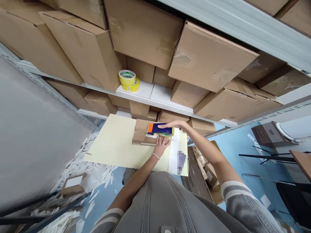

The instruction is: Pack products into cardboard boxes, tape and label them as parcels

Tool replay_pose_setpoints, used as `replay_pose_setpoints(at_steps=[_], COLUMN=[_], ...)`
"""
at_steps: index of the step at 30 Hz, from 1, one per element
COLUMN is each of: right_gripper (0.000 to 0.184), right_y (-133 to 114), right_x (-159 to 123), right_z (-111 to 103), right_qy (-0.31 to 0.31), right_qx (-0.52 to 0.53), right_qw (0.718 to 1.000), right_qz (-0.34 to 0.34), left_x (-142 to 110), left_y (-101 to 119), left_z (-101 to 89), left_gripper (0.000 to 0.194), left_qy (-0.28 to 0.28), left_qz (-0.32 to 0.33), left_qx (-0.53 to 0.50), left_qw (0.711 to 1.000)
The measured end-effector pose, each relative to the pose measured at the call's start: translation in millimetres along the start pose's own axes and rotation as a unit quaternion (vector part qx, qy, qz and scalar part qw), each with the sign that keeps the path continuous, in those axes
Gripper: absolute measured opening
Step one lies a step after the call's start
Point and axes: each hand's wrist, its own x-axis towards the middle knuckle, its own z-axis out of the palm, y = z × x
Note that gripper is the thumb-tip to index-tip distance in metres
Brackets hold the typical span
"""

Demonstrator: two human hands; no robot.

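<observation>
A small cardboard box lies on a pale yellow board in front of me. My right hand is closed around a blue tape dispenser with an orange front end, held over the top of the box. A roll of yellow tape sits in the dispenser, partly covered by its body. My left hand rests on the box's near side, just below the dispenser. Its fingers stretch forward over the cardboard, slightly apart, with their tips close under the tape roll.
Two yellow tape rolls are stacked on the white shelf ahead, among many cardboard boxes. A white sheet lies on the board's right side. Paper scraps cover the floor at left; a large open carton stands at right.
</observation>
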Motion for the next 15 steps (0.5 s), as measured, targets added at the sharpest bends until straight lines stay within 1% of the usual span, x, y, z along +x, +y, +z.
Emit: replay_pose_setpoints(at_steps=[2, 5, 7, 9, 11, 12, 14, 15], right_gripper=[0.061, 0.061, 0.059, 0.057, 0.058, 0.058, 0.059, 0.058], right_y=[12.3, 28.7, 39.3, 53.6, 73.9, 85.7, 109.0, 118.9], right_x=[-7.3, -8.8, -9.7, -16.3, -31.0, -40.9, -61.9, -71.0], right_z=[-3.9, -5.3, -6.7, -11.1, -19.0, -23.7, -32.1, -35.0], right_qy=[0.02, 0.049, 0.061, 0.072, 0.078, 0.077, 0.07, 0.085], right_qx=[-0.03, -0.047, -0.05, -0.059, -0.063, -0.055, -0.008, -0.006], right_qw=[0.999, 0.998, 0.997, 0.994, 0.991, 0.991, 0.993, 0.991], right_qz=[-0.007, -0.002, 0.017, 0.052, 0.089, 0.096, 0.097, 0.106], left_x=[0.8, 0.3, 0.5, 1.4, 2.2, 2.2, 1.1, 0.1], left_y=[0.6, -1.3, -4.9, -10.3, -15.8, -18.0, -20.7, -21.4], left_z=[2.3, 4.5, 4.6, 3.9, 2.9, 2.5, 1.7, 1.3], left_gripper=[0.05, 0.056, 0.06, 0.063, 0.063, 0.063, 0.063, 0.063], left_qy=[-0.002, -0.011, -0.019, -0.023, -0.022, -0.018, -0.01, -0.007], left_qz=[0.013, 0.027, 0.016, -0.007, -0.025, -0.027, -0.022, -0.017], left_qx=[0.007, 0.005, 0.002, 0.001, -0.001, -0.003, -0.011, -0.015], left_qw=[1.0, 1.0, 1.0, 1.0, 0.999, 0.999, 1.0, 1.0])
